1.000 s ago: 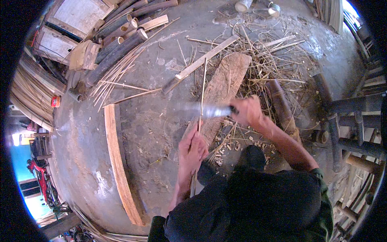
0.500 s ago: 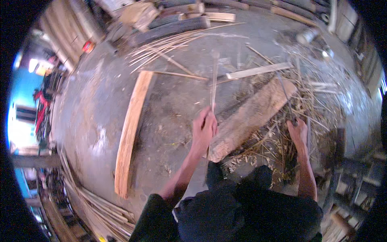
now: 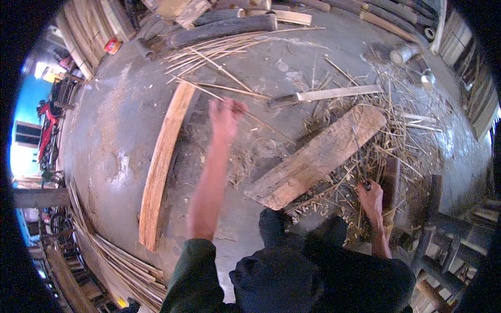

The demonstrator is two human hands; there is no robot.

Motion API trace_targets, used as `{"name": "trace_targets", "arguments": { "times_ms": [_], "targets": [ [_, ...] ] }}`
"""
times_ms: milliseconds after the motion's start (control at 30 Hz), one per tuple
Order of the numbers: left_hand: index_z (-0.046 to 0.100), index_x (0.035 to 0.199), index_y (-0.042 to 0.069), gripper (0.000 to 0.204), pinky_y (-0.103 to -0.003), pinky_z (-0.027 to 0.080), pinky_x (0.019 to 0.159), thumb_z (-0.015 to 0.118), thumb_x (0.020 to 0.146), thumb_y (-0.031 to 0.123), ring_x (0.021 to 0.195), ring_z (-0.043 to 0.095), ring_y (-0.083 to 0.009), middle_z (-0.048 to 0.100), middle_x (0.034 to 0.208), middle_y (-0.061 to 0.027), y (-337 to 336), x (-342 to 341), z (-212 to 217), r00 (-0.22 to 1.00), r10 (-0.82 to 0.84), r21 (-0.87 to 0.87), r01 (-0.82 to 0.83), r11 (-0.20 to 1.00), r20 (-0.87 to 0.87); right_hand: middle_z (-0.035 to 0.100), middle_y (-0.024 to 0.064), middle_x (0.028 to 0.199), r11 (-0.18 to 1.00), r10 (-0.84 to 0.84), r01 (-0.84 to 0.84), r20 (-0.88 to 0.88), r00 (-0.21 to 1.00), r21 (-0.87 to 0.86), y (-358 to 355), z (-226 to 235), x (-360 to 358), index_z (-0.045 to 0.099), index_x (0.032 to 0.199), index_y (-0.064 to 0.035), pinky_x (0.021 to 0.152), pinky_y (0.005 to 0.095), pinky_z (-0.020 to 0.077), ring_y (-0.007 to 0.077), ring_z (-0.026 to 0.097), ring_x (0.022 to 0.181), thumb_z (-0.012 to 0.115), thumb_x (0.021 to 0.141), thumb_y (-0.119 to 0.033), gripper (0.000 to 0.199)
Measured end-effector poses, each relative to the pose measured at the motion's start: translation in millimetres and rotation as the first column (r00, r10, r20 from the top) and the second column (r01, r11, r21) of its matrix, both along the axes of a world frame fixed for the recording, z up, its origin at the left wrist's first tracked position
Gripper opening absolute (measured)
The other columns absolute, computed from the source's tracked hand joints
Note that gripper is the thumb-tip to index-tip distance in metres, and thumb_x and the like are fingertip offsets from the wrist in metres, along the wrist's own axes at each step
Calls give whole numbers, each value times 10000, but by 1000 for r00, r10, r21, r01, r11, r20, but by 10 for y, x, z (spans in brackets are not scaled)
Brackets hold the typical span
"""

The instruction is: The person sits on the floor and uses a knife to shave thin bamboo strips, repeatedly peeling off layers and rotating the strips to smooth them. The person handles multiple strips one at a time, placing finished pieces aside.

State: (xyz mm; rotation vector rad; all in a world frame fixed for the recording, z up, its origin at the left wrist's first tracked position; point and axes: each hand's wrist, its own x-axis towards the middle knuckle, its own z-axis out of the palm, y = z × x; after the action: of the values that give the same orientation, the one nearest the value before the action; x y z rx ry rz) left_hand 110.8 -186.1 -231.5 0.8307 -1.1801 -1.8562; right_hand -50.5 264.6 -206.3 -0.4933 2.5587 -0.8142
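My left hand (image 3: 225,119), a little blurred, is stretched forward and closed on a thin bamboo strip (image 3: 269,126). The strip runs slantwise from the top of the upright-lying plank to near the thick board. My right hand (image 3: 371,197) grips a long, narrow knife (image 3: 360,151) at the right, its blade pointing away from me over the edge of the thick wooden board (image 3: 321,154). That board lies slantwise on the floor before my feet. Shavings and small chips (image 3: 313,208) lie against its near right side.
A long pale plank (image 3: 166,164) lies at left. Further off are a pile of thin strips (image 3: 214,57), a split bamboo length (image 3: 339,93) and bamboo poles (image 3: 224,30). Tangled shavings (image 3: 402,130) cover the right side. More strips (image 3: 125,261) lie at lower left.
My left hand has moved forward and left, swinging the strip from upright to slantwise, away from the board. My right hand, with the knife, has shifted slightly left and nearer me.
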Motion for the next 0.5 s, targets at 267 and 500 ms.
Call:
{"name": "trace_targets", "arguments": {
  "times_ms": [267, 500],
  "targets": [
    [371, 1408, 27, 594, -371, 414, 989, 631, 928, 261, 1141, 530, -233, 547, 1242, -141, -308, -656, 136, 906, 117, -333, 28, 942, 408, 670, 165, 783, 975, -38, 86, 227, 973, -207, 148, -573, 280, 668, 981, -5, 621, 343, 486, 200, 609, 662, 693, 821, -258, 301],
    [522, 1249, 11, 365, -396, 459, 925, 592, 927, 169, 1044, 599, -290, 610, 1137, -163, 1136, -1599, -141, 763, -199, -572, 606, 554, 615, 641, 195, 1057, 993, 21, -31, -88, 996, -113, 167, -873, 589, 525, 1276, -76, 763, 411, 520, 344, 643, 931, 681, 835, -299, 518]
  ]
}}
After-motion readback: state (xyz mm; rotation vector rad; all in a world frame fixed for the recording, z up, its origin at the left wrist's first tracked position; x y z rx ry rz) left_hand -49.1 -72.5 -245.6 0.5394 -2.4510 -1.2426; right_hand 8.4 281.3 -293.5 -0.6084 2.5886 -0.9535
